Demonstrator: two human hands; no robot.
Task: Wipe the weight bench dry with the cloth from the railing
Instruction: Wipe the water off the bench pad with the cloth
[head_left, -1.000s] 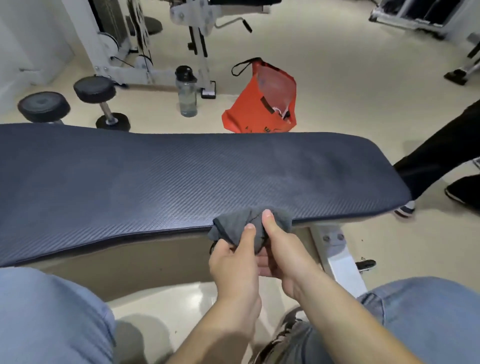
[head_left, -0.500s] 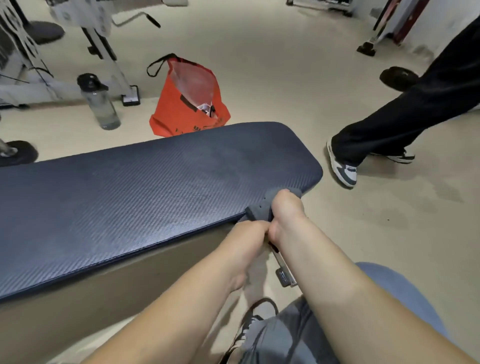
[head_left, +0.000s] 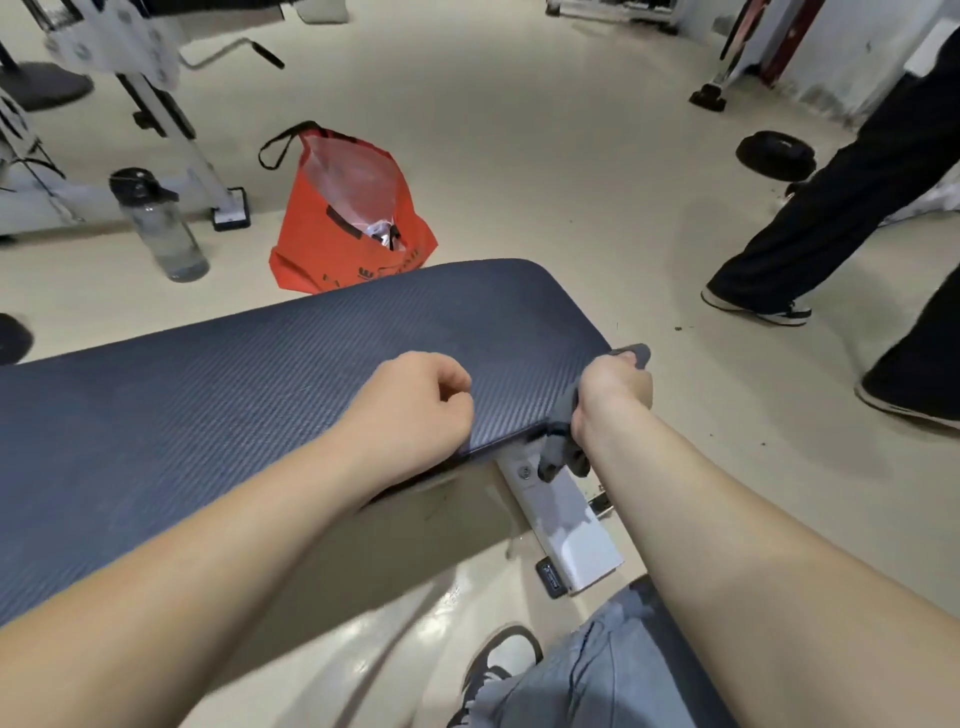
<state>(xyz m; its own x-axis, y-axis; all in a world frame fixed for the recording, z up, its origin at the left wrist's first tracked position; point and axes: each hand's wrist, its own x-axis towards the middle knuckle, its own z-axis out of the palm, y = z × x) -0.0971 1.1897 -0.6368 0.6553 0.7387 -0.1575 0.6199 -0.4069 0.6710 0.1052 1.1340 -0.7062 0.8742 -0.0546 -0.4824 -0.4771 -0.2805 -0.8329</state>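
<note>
The right hand (head_left: 615, 389) has its fingers clenched around the grey cloth (head_left: 563, 452) at the desk's (head_left: 234, 389) near right corner, and the cloth's tail hangs below. The left hand (head_left: 415, 400) rests on the pad just left of it, fingers curled on nothing.

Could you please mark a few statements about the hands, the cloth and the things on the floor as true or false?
1. The right hand grips the grey cloth at the end of the bench. True.
2. The left hand holds the cloth too. False: it is curled over the bench pad, holding nothing.
3. The orange bag lies on the bench. False: it stands on the floor beyond it.
4. The water bottle stands upright on the floor. True.
</note>
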